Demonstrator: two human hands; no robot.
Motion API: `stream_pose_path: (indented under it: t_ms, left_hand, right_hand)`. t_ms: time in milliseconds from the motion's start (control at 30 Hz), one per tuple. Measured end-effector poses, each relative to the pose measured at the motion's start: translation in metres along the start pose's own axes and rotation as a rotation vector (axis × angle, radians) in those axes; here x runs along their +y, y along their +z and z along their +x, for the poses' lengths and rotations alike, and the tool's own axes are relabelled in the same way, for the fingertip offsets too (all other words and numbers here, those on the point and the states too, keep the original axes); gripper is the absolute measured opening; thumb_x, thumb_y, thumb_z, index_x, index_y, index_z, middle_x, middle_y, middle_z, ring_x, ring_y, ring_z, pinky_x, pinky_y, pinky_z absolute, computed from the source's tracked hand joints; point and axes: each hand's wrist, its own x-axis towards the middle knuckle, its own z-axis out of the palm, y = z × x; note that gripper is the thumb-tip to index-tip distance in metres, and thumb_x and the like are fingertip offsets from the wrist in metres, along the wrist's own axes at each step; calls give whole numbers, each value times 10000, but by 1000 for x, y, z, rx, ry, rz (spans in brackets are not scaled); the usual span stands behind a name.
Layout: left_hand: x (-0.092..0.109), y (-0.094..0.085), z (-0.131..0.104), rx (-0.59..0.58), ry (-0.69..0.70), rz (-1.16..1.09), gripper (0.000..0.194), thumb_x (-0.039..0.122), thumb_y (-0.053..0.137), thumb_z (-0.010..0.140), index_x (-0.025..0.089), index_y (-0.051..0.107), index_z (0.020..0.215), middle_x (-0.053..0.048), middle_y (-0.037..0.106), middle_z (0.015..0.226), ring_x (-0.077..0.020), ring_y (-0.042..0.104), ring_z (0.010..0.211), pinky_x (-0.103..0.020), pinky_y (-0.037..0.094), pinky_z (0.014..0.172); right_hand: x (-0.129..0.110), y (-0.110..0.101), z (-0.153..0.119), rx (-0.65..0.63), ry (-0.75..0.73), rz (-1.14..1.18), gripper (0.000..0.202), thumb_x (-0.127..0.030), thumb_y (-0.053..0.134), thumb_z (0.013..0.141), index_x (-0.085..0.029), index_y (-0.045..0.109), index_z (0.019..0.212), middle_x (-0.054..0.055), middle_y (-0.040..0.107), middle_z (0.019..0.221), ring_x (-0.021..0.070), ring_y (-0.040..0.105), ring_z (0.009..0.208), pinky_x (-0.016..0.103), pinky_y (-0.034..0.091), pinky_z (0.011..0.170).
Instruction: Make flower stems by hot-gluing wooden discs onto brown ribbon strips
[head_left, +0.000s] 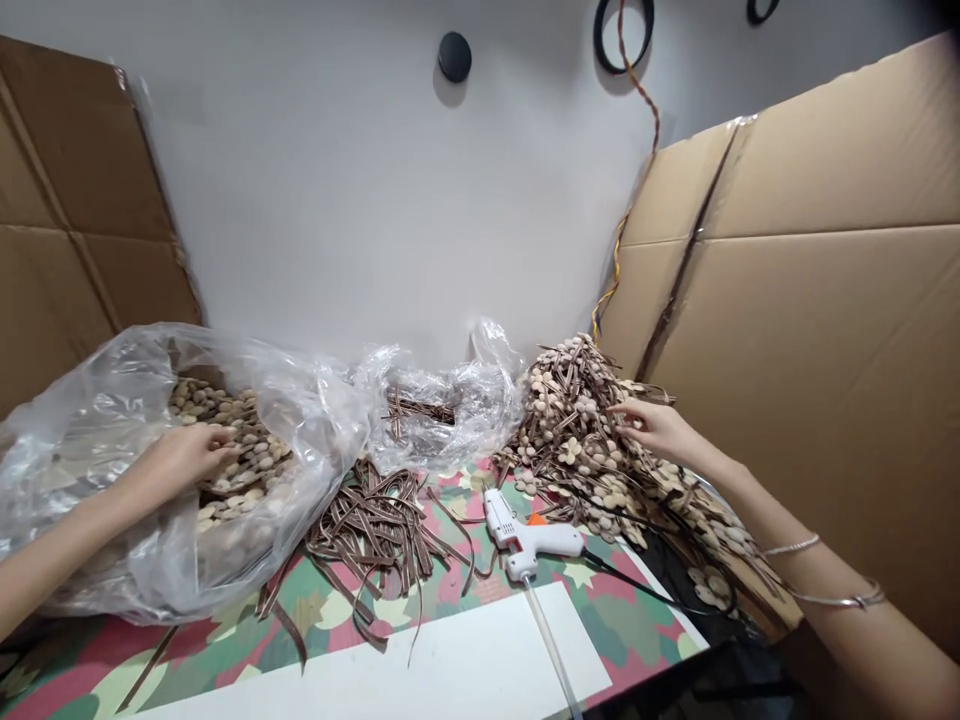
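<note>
My left hand [191, 458] reaches into the mouth of a clear plastic bag [322, 395], over many beige flower-shaped pieces [262, 455]. Its fingers are bent together at the pieces; what is between them, if anything, is too small to make out. On the right, my right hand [660, 430] is at the side of a tall heap of beige flowers with brown strips [570, 440]. Thumb and fingers are apart there, with nothing seen in them. A white glue gun [525, 535] lies between the hands, a glue stick [551, 650] standing out of its back end.
Loose brown striped strips [375, 530] are piled on the camouflage-patterned table cover [330, 620]. Behind them is crumpled clear plastic [487, 400] with more strips. A white sheet [420, 670] lies in front. Cardboard [825, 280] stands on both sides; a black cord [652, 592] trails right.
</note>
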Motion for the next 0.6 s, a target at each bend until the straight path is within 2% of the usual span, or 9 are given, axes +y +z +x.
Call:
stream_pose_path:
  t_ms: [67,133,233,300,333,433,467,500,600]
  left_hand:
    - [-4,1,1,-2,27,90,254,403,491,718,184,577,623,16,683,679,-241,578,795,-185,317,637]
    - [-6,-1,-2,29,135,110,335,450,448,770,177,641,793,10,708,869,-243,577,894,-184,338,705]
    - [-7,-6,-9,90,208,80,462,512,399,811,169,652,991,-12,689,998,-252,567,949,-215,355,773]
    - [-4,-9,-12,145,119,57,493,534,428,794,172,660,1036,-28,709,909,-267,586,883,-246,373,745]
    - [-2,-11,-14,176,66,29,494,536,456,779,172,667,1038,-36,716,834,-271,596,834,-260,379,724]
    - [5,-14,-21,242,-35,-226,465,529,560,712,176,699,981,-53,708,697,-256,607,728,-274,393,653]
    - [7,-14,-24,237,-59,-365,447,521,600,679,177,710,942,-63,712,727,-246,608,716,-266,397,611]
    - [8,-14,-28,171,-50,-529,438,497,638,651,173,708,937,-76,714,849,-237,613,728,-256,400,573]
    - [13,-12,-42,100,-54,-729,443,508,619,659,171,692,937,-100,680,1001,-201,631,739,-232,422,519]
  right_hand:
    - [-10,3,-16,66,24,-19,321,-299,505,760,-145,656,998,135,654,1017,276,598,897,386,438,816]
    - [-30,8,-35,31,23,-3,334,-338,461,805,-147,643,1010,132,651,1033,264,602,897,376,457,801]
    - [-65,24,-67,-291,-142,69,398,-368,474,819,-189,566,1162,90,573,1205,250,537,1071,345,456,858]
    - [-83,42,-85,-450,-297,31,504,-302,499,796,-214,453,1291,67,442,1350,251,414,1217,362,377,972]
    - [-89,53,-92,-484,-350,-18,567,-238,501,770,-210,405,1328,68,388,1389,257,363,1255,375,343,1002]
    - [-95,87,-97,-445,-405,-190,691,-65,451,643,-160,404,1326,105,396,1377,284,358,1249,414,332,995]
    - [-95,97,-95,-420,-405,-227,688,-36,429,613,-149,445,1291,117,443,1338,284,405,1210,409,364,963]
    - [-95,106,-92,-400,-404,-253,655,-19,411,600,-140,494,1239,126,495,1281,279,459,1154,397,402,919]
    - [-94,115,-83,-318,-447,-301,471,-18,392,641,-130,607,1044,144,595,1097,274,551,984,388,459,798]
